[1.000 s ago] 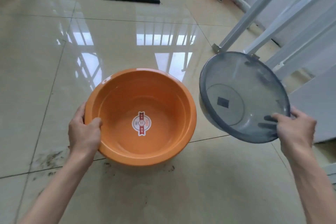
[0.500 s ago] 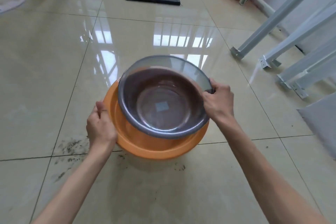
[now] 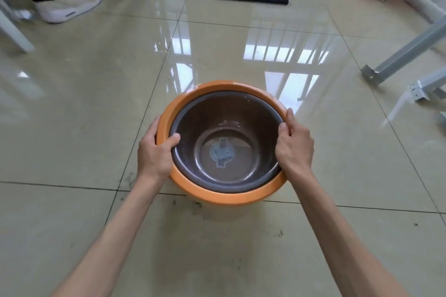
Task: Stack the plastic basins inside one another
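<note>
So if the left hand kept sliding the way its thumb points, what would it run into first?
The left hand grips the orange basin at its rim, thumb aimed right over the grey basin nested inside. Going on, it would probably cross that open bowl and meet the right hand on the far rim, though depth is unclear.

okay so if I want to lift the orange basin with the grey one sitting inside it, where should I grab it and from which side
Probably the orange basin by its broad rolled rim, from both sides at once. The grey basin nests just inside that rim, leaving the orange lip exposed all round. The left hand and right hand already sit at opposite edges, so fingers could hook under the lip there.
</note>
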Demonstrator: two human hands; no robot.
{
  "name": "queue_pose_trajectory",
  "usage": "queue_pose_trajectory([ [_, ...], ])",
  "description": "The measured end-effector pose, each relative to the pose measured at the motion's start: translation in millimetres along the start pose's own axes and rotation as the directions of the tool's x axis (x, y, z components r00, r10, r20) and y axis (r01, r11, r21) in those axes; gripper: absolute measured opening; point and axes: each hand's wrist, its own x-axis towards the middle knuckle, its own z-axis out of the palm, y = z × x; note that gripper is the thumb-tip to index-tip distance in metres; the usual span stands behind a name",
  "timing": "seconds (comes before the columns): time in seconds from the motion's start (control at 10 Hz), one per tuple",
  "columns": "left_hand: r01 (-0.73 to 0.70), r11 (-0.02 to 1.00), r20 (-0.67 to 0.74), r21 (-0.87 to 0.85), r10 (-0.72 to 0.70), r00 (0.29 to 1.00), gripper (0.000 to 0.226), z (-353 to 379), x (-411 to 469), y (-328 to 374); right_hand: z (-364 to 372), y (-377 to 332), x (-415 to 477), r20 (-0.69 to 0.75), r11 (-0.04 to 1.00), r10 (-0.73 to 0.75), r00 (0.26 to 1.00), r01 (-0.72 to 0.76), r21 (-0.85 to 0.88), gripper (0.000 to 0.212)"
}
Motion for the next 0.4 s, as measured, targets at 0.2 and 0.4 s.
queue_pose_trajectory([
  [0.2,0.024,1.0,-0.064,-0.012,-0.025,0.998,0.044,-40,34,-3,51,-39,12,0.039,0.997,-0.081,0.996,0.081,0.001,0.041],
  [0.4,0.022,0.998,-0.072,0.056,-0.017,0.997,0.068,-42,31,-2,34,-49,8,0.064,0.992,-0.033,0.997,0.025,0.125,0.047],
])
